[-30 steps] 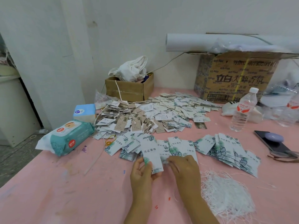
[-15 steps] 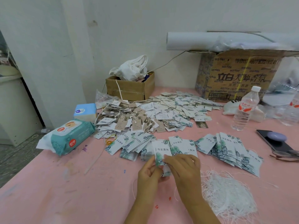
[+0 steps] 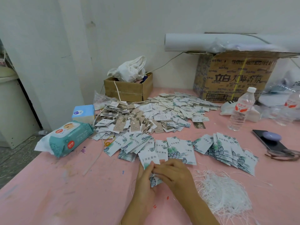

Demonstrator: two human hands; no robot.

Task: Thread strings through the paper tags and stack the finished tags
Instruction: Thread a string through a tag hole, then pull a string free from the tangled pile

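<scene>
A white paper tag with green leaf print stands tilted between my two hands low on the pink table. My left hand grips the tag from the left. My right hand pinches at its lower edge, where a thin white string loops down to the left. A tangle of white strings lies just right of my right hand. Leaf-print tags lie spread in a row behind my hands. A big heap of strung tags fills the middle of the table.
A wet-wipes pack and a blue tissue box sit at the left. A small cardboard box and a large printed carton stand by the wall. A water bottle and a phone are at the right.
The tag has come lower and nearer to me, and my hands have closed in together on its lower end. The string loop now shows to the left of my left hand.
</scene>
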